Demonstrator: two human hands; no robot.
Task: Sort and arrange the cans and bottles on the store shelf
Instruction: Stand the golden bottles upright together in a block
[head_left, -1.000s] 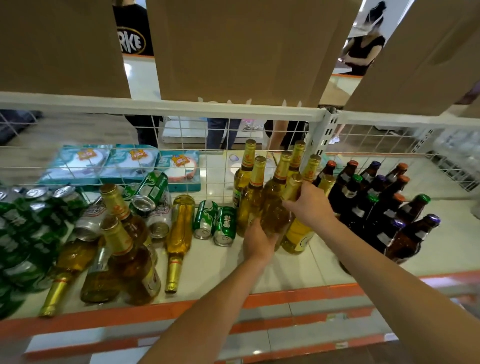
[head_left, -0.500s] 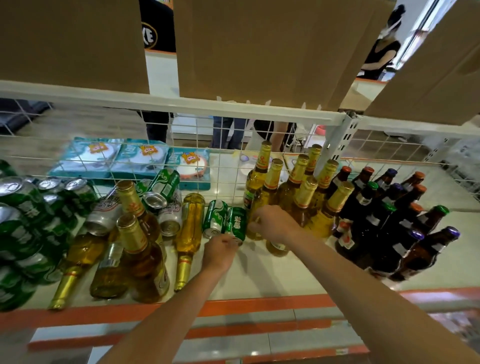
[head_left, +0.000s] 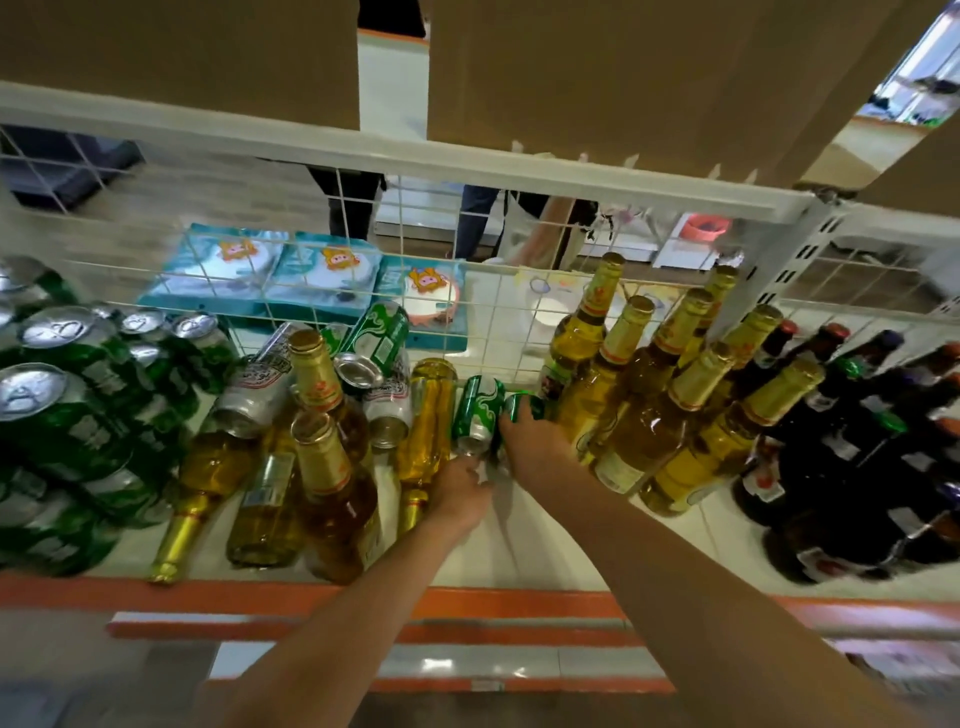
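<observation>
No longer at the upright golden bottles (head_left: 670, 415). Now curls the left hand (head_left: 460, 491) round the near end of the lying left green can (head_left: 478, 408) and wraps the right hand (head_left: 535, 441) over the right green can (head_left: 522, 406) beside it, just left of those bottles.

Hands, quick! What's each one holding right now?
Left hand: at the near end of the left green can; grip cannot be told.
Right hand: holding the right green can.

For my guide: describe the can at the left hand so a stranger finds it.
Look at the white shelf, in the gap left of the standing gold-capped bottles. Two green cans lie there; yours is the left can, beside the lying yellow bottle.
</observation>
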